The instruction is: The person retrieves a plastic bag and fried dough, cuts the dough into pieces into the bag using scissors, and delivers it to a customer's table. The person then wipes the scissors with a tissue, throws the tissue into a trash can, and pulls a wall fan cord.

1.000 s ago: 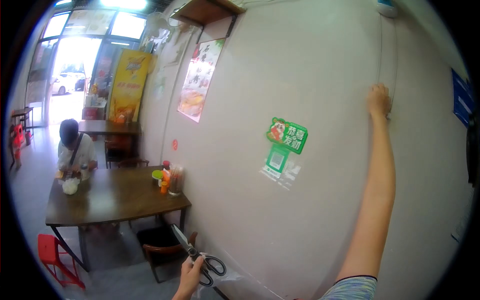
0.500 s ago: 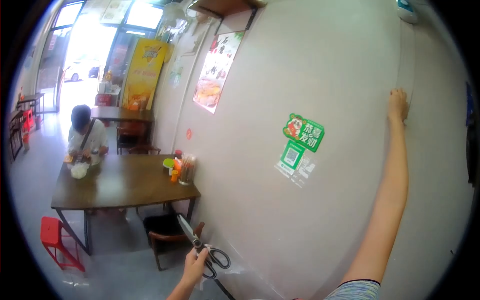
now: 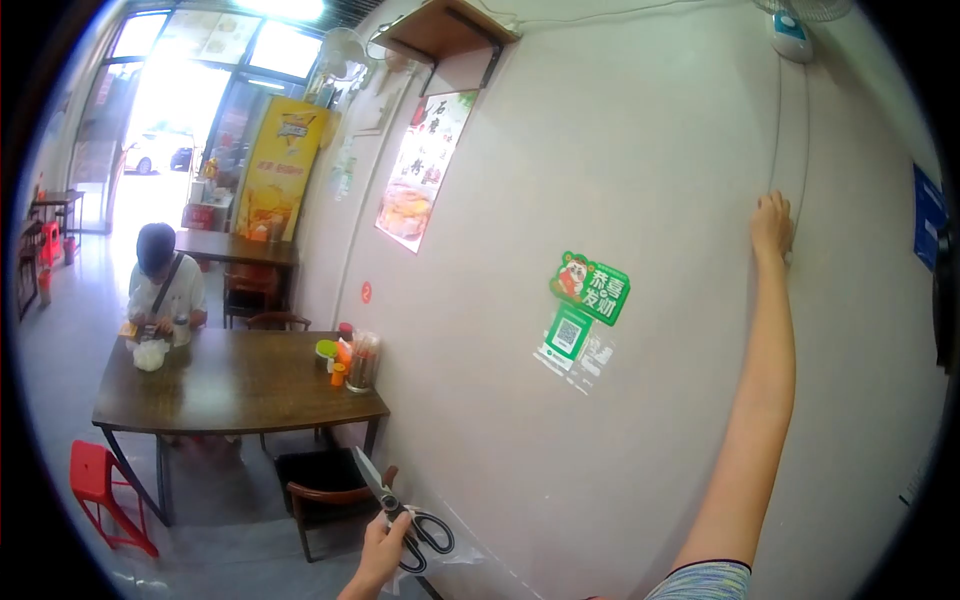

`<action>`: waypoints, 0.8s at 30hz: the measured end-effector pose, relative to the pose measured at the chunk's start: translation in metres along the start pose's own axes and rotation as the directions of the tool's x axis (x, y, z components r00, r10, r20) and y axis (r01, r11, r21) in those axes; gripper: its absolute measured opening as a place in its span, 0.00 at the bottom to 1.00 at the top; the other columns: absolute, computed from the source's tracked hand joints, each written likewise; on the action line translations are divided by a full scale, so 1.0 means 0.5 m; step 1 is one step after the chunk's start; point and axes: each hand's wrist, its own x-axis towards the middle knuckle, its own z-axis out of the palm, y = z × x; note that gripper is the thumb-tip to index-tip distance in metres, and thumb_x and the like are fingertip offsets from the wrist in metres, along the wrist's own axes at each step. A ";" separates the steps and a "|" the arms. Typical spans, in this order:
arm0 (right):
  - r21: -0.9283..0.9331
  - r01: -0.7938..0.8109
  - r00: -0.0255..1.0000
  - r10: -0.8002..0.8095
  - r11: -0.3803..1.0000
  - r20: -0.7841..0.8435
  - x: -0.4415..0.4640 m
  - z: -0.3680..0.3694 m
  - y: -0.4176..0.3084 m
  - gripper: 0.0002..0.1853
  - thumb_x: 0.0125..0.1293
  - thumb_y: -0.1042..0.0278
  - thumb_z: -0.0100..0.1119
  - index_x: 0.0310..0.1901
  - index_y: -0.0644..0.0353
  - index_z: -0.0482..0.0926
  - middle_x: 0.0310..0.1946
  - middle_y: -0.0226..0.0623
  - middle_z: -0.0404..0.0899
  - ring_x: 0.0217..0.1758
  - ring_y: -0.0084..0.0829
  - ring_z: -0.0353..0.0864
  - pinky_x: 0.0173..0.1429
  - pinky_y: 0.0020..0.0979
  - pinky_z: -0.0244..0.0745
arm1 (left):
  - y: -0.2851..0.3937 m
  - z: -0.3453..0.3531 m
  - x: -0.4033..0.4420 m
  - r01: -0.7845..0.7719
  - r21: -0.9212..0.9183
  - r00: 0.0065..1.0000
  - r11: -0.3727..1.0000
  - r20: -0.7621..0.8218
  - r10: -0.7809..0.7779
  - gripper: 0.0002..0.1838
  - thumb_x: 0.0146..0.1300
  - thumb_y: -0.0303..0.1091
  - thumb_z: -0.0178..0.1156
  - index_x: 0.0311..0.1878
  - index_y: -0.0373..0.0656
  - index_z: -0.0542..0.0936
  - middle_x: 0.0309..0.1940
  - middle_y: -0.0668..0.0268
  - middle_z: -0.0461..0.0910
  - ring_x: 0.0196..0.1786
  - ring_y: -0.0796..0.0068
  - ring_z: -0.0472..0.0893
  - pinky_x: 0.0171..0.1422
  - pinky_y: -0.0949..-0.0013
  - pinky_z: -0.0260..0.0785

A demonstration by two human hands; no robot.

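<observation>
My left hand (image 3: 383, 547) is closed round a pair of scissors (image 3: 392, 507) at the bottom centre; the blades point up and left, and the black handles lie to the right. Clear plastic (image 3: 462, 548) shows beside the handles. My right arm is stretched up along the wall. My right hand (image 3: 771, 228) is closed at the lower end of the thin cords (image 3: 776, 130) that hang from a white and teal device (image 3: 790, 38). What its fingers grip is too small to make out.
A dark table (image 3: 235, 385) with condiments and a chopstick holder (image 3: 362, 362) stands left, a person (image 3: 165, 285) seated behind it. Nearby are a red stool (image 3: 105, 490) and a black chair (image 3: 325, 480). The wall bears a green sign (image 3: 590, 288), a poster (image 3: 425, 170) and a shelf (image 3: 435, 30).
The view has swung right and back, shifting the room in the picture. Both hands keep nearly the same poses, the left on the scissors and the right up by the cords.
</observation>
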 end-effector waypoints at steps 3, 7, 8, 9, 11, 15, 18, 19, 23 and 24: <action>0.006 0.010 0.999 -0.009 1.000 -0.050 0.005 0.017 0.008 0.11 0.62 0.70 0.43 0.41 0.58 0.75 0.51 0.32 0.69 0.57 0.34 0.65 0.54 0.37 0.67 | 0.006 0.002 -0.004 0.005 0.022 1.000 1.000 -0.008 -0.004 0.09 0.63 0.32 0.52 0.40 0.36 0.76 0.31 0.72 0.75 0.34 0.84 0.71 0.39 0.77 0.63; -0.018 -0.040 0.994 0.042 0.999 0.103 0.007 -0.008 -0.005 0.12 0.62 0.70 0.42 0.43 0.58 0.75 0.56 0.33 0.67 0.59 0.34 0.64 0.56 0.37 0.66 | 0.011 0.004 -0.007 -0.024 0.077 1.000 0.997 -0.001 0.024 0.09 0.63 0.33 0.52 0.41 0.37 0.76 0.31 0.72 0.75 0.34 0.83 0.71 0.39 0.77 0.63; -0.026 -0.051 0.988 0.054 0.998 0.144 0.005 -0.018 -0.010 0.12 0.62 0.70 0.42 0.44 0.58 0.75 0.56 0.33 0.67 0.60 0.34 0.63 0.56 0.37 0.66 | 0.013 0.005 -0.008 -0.016 0.076 1.000 0.997 -0.001 0.016 0.09 0.64 0.33 0.52 0.40 0.37 0.76 0.31 0.72 0.75 0.33 0.83 0.71 0.39 0.77 0.63; -0.011 -0.038 0.998 0.038 0.999 0.048 0.006 0.005 0.002 0.12 0.62 0.70 0.42 0.43 0.58 0.75 0.54 0.33 0.68 0.59 0.35 0.64 0.56 0.36 0.67 | 0.015 0.006 -0.009 -0.007 0.074 1.000 0.997 -0.003 0.007 0.09 0.64 0.33 0.52 0.40 0.37 0.76 0.31 0.72 0.75 0.33 0.83 0.71 0.39 0.77 0.63; 0.021 0.000 0.989 0.003 1.000 -0.149 0.006 0.031 0.004 0.11 0.62 0.71 0.41 0.42 0.59 0.75 0.50 0.32 0.69 0.58 0.35 0.65 0.55 0.36 0.67 | 0.010 0.008 -0.011 -0.005 0.054 1.000 0.999 -0.012 0.006 0.10 0.63 0.33 0.52 0.40 0.37 0.76 0.29 0.72 0.75 0.33 0.83 0.71 0.39 0.77 0.63; 0.075 -0.036 0.999 0.038 0.997 -0.037 -0.003 0.004 -0.001 0.10 0.62 0.70 0.41 0.40 0.59 0.74 0.47 0.33 0.69 0.55 0.35 0.67 0.54 0.35 0.68 | -0.002 0.006 -0.012 -0.016 0.035 1.000 0.999 -0.017 0.016 0.11 0.63 0.34 0.52 0.40 0.36 0.77 0.27 0.71 0.73 0.32 0.83 0.70 0.37 0.77 0.63; 0.050 -0.050 0.998 0.048 0.997 0.029 -0.001 -0.005 0.000 0.10 0.62 0.70 0.40 0.40 0.58 0.74 0.47 0.34 0.69 0.53 0.36 0.69 0.53 0.35 0.69 | -0.002 0.000 -0.013 -0.017 0.074 1.000 0.997 0.001 0.017 0.09 0.63 0.34 0.52 0.39 0.37 0.76 0.28 0.73 0.74 0.32 0.84 0.70 0.38 0.77 0.63; 0.027 -0.038 0.999 0.037 0.999 0.028 0.000 -0.005 0.001 0.11 0.62 0.70 0.40 0.40 0.58 0.74 0.47 0.34 0.69 0.53 0.36 0.69 0.53 0.35 0.69 | -0.001 -0.001 -0.013 -0.019 0.091 1.000 0.996 0.008 0.019 0.09 0.64 0.33 0.52 0.39 0.37 0.75 0.29 0.74 0.74 0.33 0.84 0.71 0.38 0.77 0.63; 0.031 -0.017 1.000 0.016 0.999 0.013 0.006 0.007 0.006 0.11 0.63 0.69 0.39 0.40 0.57 0.73 0.46 0.35 0.69 0.49 0.39 0.72 0.52 0.36 0.70 | 0.012 0.006 -0.021 -0.012 0.077 1.000 0.997 -0.025 0.014 0.08 0.64 0.33 0.52 0.38 0.38 0.75 0.28 0.75 0.73 0.31 0.86 0.69 0.36 0.79 0.61; 0.048 -0.044 0.999 0.043 0.998 0.028 0.007 0.008 0.004 0.11 0.63 0.69 0.39 0.40 0.57 0.73 0.46 0.36 0.69 0.49 0.39 0.72 0.51 0.36 0.70 | 0.014 0.007 -0.022 -0.018 0.077 0.999 0.997 -0.026 0.020 0.08 0.64 0.33 0.52 0.38 0.38 0.75 0.28 0.75 0.72 0.31 0.86 0.69 0.36 0.79 0.61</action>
